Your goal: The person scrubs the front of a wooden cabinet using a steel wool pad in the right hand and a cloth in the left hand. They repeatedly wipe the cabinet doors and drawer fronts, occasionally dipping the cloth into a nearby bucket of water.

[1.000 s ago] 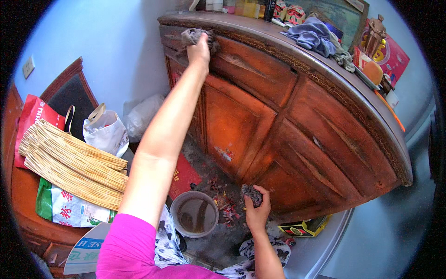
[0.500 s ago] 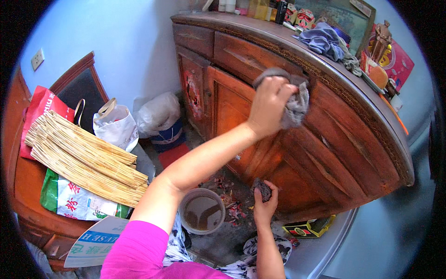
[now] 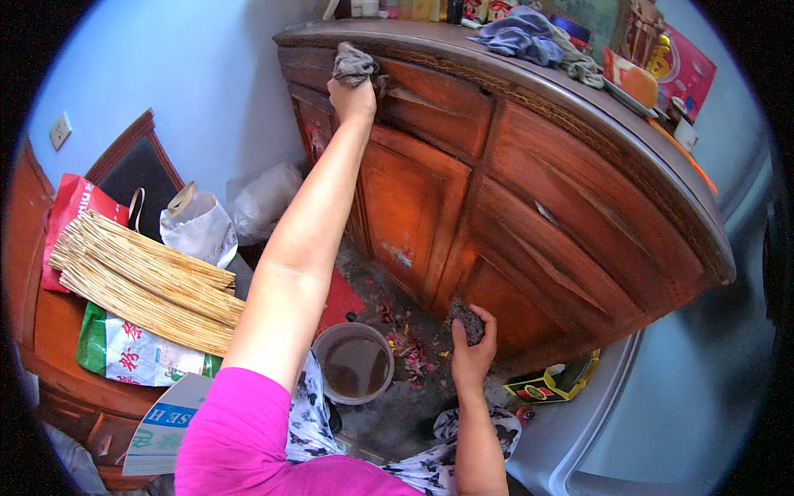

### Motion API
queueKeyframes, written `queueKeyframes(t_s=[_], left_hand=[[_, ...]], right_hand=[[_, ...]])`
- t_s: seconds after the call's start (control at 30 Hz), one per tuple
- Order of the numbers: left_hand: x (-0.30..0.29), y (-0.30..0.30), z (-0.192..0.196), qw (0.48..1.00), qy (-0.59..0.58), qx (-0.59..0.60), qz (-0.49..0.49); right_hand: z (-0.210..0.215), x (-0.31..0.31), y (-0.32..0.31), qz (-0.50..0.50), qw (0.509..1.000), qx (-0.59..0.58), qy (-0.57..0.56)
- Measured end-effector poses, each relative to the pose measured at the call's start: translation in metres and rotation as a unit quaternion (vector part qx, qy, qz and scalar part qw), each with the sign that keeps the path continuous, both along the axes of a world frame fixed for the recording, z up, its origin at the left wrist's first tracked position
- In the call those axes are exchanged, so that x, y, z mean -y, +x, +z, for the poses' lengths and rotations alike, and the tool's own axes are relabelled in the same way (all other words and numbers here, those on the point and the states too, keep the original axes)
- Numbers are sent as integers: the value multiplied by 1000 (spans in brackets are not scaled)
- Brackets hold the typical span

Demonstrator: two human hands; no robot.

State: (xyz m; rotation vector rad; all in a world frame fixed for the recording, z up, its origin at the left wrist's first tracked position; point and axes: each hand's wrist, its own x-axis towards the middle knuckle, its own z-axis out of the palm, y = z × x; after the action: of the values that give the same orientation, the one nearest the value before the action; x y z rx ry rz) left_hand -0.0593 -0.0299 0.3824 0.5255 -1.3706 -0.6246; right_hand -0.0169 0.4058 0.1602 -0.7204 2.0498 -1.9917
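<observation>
My left hand point(image 3: 354, 99) is closed round a crumpled grey rag point(image 3: 354, 64), up against the top drawers of a reddish-brown wooden cabinet point(image 3: 418, 178), just under its edge. Lower down, my right hand point(image 3: 474, 351) grips a dark, rough wad that looks like a steel wool scrubber point(image 3: 467, 321), close to the cabinet's lower door. Between my forearms, a pale round tub point(image 3: 317, 354) of murky brown water stands on the floor. White, scraped-looking patches mark the cabinet's lower doors.
A bundle of thin dry sticks point(image 3: 141, 277) lies at left beside a red bag point(image 3: 70, 211) and a white bag point(image 3: 203, 236). Paper scraps point(image 3: 407, 347) litter the floor. Cloths point(image 3: 521, 35) and bottles crowd the cabinet top. A black-yellow box point(image 3: 550, 384) sits at lower right.
My left hand has swept the rag leftward and up across the cabinet front, from its middle to the left drawers. My right hand keeps its hold, almost still. The view has shifted slightly.
</observation>
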Motion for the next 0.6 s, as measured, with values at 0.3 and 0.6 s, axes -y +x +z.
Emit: queueKeyframes(t_s=[0.3,0.6], left_hand=[[-151,-13,-35,954,-229,147,129],[-101,42,-98,986,-119,18,-114]], right_hand=[[-7,15,-2,32,998,41,-36],[-15,35,10,12,997,64,-34]])
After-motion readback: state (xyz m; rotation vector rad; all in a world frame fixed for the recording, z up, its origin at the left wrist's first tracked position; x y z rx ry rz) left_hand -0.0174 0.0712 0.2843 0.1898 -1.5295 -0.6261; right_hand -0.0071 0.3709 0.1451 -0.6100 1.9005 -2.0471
